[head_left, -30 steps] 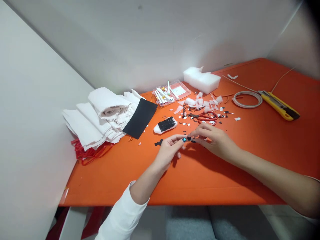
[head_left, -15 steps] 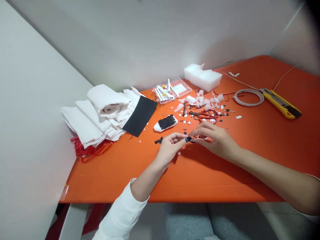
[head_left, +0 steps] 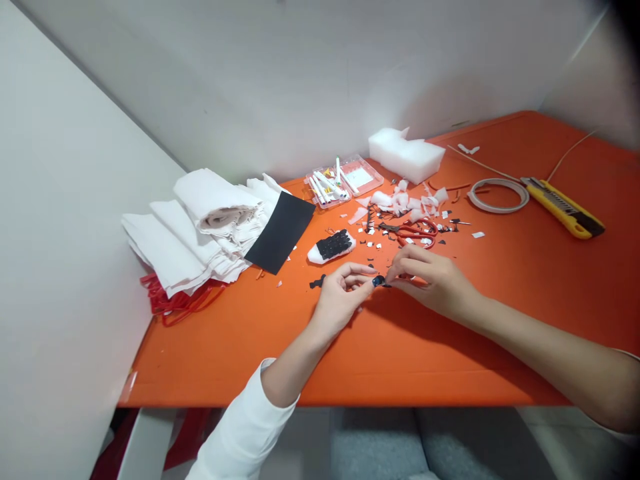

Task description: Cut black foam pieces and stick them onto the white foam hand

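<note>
Both hands meet over the near middle of the orange table. My left hand (head_left: 342, 297) pinches a small black piece (head_left: 379, 281) between thumb and fingers. My right hand (head_left: 434, 275) has its thumb and forefinger closed at the other end of that same piece; the fingers partly hide it. Just beyond the left hand lies a white foam block partly covered with black scale-like pieces (head_left: 334, 245). A black scalloped strip (head_left: 317, 282) rests beside the left knuckles. Red-handled scissors (head_left: 417, 231) lie behind the right hand, among black and white scraps.
Foam shreds (head_left: 400, 199) and a large white foam block (head_left: 407, 157) sit at the back. An open marker case (head_left: 360, 177) stands left of them. A tape roll (head_left: 499, 195) and yellow utility knife (head_left: 565, 208) are right. Folded white sheets (head_left: 195, 233) and black sheet (head_left: 283, 232) lie left.
The right thumb and forefinger have drawn closer together on the black piece. The left fingers have parted slightly from the thumb. Other things on the table stay put.
</note>
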Available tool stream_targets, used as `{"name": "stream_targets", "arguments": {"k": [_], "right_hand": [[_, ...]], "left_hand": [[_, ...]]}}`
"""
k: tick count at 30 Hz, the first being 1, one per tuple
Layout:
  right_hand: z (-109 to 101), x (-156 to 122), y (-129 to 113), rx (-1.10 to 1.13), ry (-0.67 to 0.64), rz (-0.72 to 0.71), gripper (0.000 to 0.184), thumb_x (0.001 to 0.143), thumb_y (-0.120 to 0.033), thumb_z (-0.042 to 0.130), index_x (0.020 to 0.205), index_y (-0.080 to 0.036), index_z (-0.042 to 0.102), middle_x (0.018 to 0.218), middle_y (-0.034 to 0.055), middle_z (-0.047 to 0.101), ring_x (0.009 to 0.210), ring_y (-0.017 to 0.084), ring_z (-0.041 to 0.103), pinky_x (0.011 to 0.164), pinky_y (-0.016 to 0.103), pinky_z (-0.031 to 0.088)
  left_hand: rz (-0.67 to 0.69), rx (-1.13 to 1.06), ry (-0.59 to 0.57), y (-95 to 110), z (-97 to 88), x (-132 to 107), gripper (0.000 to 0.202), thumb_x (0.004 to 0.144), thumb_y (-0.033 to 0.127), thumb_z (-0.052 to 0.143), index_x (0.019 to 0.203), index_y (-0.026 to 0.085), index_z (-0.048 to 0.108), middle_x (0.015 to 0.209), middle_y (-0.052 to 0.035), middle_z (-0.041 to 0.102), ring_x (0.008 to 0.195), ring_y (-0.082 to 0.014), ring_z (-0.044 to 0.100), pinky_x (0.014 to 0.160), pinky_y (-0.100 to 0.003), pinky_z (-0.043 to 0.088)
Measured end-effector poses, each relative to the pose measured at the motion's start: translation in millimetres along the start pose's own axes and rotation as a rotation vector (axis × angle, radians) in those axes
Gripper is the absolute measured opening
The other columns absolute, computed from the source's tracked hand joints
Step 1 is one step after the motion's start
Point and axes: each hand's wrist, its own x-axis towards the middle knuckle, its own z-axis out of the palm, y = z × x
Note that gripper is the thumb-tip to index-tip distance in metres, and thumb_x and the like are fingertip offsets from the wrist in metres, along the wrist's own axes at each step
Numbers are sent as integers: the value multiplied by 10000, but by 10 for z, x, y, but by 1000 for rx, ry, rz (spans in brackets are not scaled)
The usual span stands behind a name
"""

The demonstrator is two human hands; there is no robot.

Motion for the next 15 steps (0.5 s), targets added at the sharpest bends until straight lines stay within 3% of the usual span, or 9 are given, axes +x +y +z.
{"name": "stream_targets", "arguments": {"k": [5,10,15], "right_hand": [[-5,5,1,22,-31,-17,65,876,-216,582,858,-220,644,860,51,631,738,154,613,664,263,487],[-8,3,7,18,-59,19,63,864,-198,581,836,-214,636,868,59,640,716,155,603,638,261,480],[-3,4,8,42,-71,54,63,859,-176,577,829,-208,623,862,55,626,698,148,586,628,258,471]], "left_hand": [[49,41,33,9,2,-13,238,752,320,670,931,163,647,773,-25,671,540,-68,495,439,-159,384],[103,71,70,3,9,-10,179,744,267,675,886,159,666,782,-39,694,693,-107,612,566,-175,408],[129,101,77,-5,10,-2,167,750,265,673,877,156,663,853,-53,703,767,-127,642,608,-189,415]]}}
